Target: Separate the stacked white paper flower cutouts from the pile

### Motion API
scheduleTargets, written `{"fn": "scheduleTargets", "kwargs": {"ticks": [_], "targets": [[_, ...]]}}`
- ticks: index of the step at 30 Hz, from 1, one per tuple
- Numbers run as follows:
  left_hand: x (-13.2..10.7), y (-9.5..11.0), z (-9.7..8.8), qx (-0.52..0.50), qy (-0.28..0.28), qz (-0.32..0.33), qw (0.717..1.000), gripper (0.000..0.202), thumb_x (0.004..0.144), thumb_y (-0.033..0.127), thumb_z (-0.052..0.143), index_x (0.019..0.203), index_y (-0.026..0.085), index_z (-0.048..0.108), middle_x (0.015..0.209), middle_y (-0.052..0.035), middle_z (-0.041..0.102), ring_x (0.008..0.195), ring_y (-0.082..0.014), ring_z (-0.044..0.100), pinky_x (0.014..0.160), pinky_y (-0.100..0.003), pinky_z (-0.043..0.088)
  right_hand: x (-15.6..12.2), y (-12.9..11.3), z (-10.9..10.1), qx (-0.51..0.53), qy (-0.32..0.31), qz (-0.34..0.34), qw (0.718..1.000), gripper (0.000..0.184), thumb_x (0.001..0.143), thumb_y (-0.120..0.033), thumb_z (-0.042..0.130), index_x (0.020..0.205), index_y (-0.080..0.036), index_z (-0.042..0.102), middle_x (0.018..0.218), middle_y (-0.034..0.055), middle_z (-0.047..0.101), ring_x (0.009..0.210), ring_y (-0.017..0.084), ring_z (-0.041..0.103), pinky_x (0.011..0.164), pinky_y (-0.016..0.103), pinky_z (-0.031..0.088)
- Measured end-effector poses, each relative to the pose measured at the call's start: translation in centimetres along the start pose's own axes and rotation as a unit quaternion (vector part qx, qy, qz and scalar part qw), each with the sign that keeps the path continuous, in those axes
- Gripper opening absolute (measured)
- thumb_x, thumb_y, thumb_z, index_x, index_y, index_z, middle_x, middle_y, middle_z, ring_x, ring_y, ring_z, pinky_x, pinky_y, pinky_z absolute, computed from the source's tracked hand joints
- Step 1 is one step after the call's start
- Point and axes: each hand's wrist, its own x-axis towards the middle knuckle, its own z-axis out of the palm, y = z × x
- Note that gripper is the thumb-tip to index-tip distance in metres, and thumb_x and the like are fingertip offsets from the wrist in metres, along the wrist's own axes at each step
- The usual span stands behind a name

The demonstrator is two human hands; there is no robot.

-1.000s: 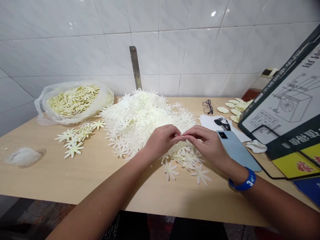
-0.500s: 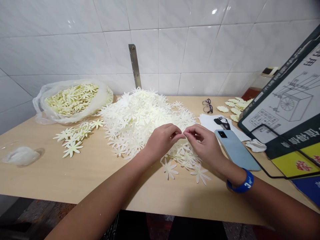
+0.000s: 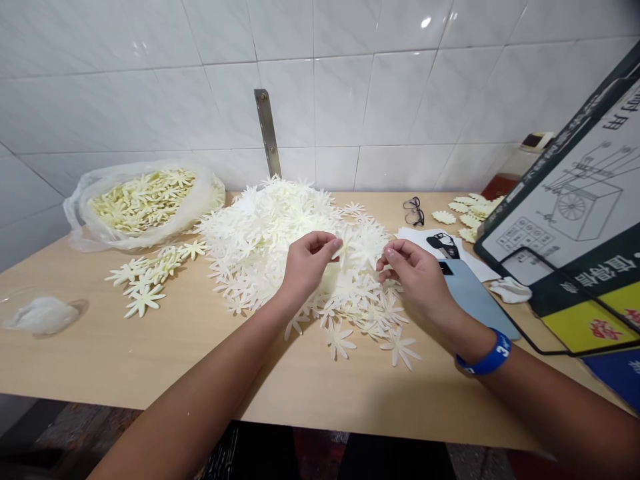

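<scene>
A big heap of white flower-shaped cutouts covers the middle of the wooden table. My left hand hovers over the heap's front, its thumb and fingers pinched on a thin cream flower cutout. My right hand, with a blue wristband, sits a little to the right, fingers curled and pinched together above the heap; what they hold, if anything, is too small to make out. The two hands are apart.
A plastic bag of yellowish flower cutouts lies at the back left, with loose cutouts in front. A light blue phone, eyeglasses, leaf-shaped pieces and a printed carton stand on the right. A metal bracket hangs on the tiled wall.
My hands were touching fingertip to fingertip over the heap; now they have drawn apart, the left moving left and slightly up with a cutout, the right staying to the right.
</scene>
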Motion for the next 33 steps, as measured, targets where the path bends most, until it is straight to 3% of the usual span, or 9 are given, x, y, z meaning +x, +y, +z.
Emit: {"fn": "scheduleTargets", "kwargs": {"ticks": [4,7,10,12,16,21,23,30,33], "targets": [[0.2,0.3,-0.1,-0.098,-0.008,-0.061,0.993,0.021,0.075,0.029,0.07,0.069,0.015,0.055,0.066,0.0041,0.049,0.065,-0.0076,0.054,0.075,-0.028,0.056,0.2,-0.2,0.0,0.111,0.007,0.049,0.993,0.015,0.079,-0.033,0.072,0.082,-0.021,0.064,0.091,0.0006,0.06,0.079,0.013,0.058,0.066,0.026,0.056],[0.0,0.4,0.1,-0.12,-0.01,-0.09,0.989,0.017,0.077,0.025,0.065,0.077,0.018,0.049,0.058,0.0071,0.044,0.061,-0.0095,0.058,0.071,-0.029,0.056,0.3,-0.4,0.0,0.175,-0.002,0.1,0.98,0.016,0.077,-0.032,0.075,0.083,-0.021,0.065,0.091,-0.0003,0.06,0.076,0.011,0.058,0.068,0.025,0.057],[-0.5,0.4,0.3,-0.045,0.002,-0.04,0.998,0.016,0.079,0.021,0.06,0.092,0.022,0.051,0.057,0.0075,0.049,0.058,-0.0111,0.06,0.064,-0.026,0.055,0.3,-0.5,0.0,0.206,-0.011,0.124,0.971,0.018,0.076,-0.031,0.076,0.084,-0.021,0.064,0.086,-0.0013,0.059,0.073,0.01,0.058,0.066,0.022,0.056],[-0.6,0.4,0.3,0.029,0.006,0.014,0.999,0.011,0.079,0.018,0.054,0.09,0.021,0.058,0.065,0.0039,0.056,0.059,-0.0104,0.06,0.062,-0.024,0.054,0.2,-0.4,0.0,0.202,-0.02,0.119,0.972,0.02,0.077,-0.032,0.076,0.086,-0.022,0.062,0.083,-0.0018,0.059,0.071,0.011,0.059,0.063,0.022,0.055],[-0.8,0.5,0.3,0.077,-0.023,0.02,0.997,0.022,0.082,0.018,0.047,0.08,0.017,0.069,0.08,-0.0029,0.065,0.066,-0.0108,0.059,0.063,-0.024,0.054,-0.3,-0.4,0.1,0.109,-0.038,0.031,0.993,0.018,0.084,-0.038,0.068,0.088,-0.024,0.059,0.088,0.0,0.061,0.077,0.014,0.06,0.062,0.025,0.055],[-1.2,0.8,0.9,0.02,-0.171,-0.023,0.985,0.029,0.083,0.042,0.061,0.096,0.017,0.071,0.102,-0.0086,0.068,0.087,-0.0176,0.062,0.066,-0.026,0.054,-0.8,-1.0,0.5,-0.026,-0.03,-0.091,0.995,0.015,0.089,-0.036,0.061,0.086,-0.022,0.057,0.085,0.0019,0.062,0.079,0.015,0.06,0.065,0.025,0.053],[-1.4,0.8,1.1,0.036,-0.189,-0.008,0.981,0.028,0.078,0.043,0.068,0.089,0.017,0.071,0.095,-0.0071,0.069,0.081,-0.0153,0.061,0.065,-0.024,0.05,-0.9,-1.3,0.5,-0.052,-0.036,-0.117,0.991,0.015,0.09,-0.035,0.061,0.084,-0.022,0.057,0.079,0.0009,0.06,0.073,0.014,0.059,0.062,0.025,0.052],[-1.6,0.7,0.9,0.122,-0.113,0.006,0.986,0.038,0.079,0.046,0.066,0.059,0.015,0.057,0.056,0.0029,0.049,0.054,-0.0084,0.041,0.054,-0.023,0.034,-1.1,-1.4,0.7,-0.061,-0.078,-0.066,0.993,0.021,0.082,-0.038,0.07,0.09,-0.021,0.06,0.076,-0.0001,0.059,0.062,0.013,0.059,0.056,0.027,0.051],[-1.8,0.6,0.9,0.145,-0.095,0.022,0.985,0.045,0.082,0.05,0.061,0.055,0.016,0.051,0.052,0.0042,0.039,0.053,-0.0082,0.035,0.052,-0.024,0.029,-1.1,-1.0,0.8,-0.052,-0.097,-0.032,0.993,0.027,0.076,-0.04,0.075,0.089,-0.02,0.062,0.074,-0.0003,0.059,0.061,0.013,0.058,0.056,0.028,0.051]]}}
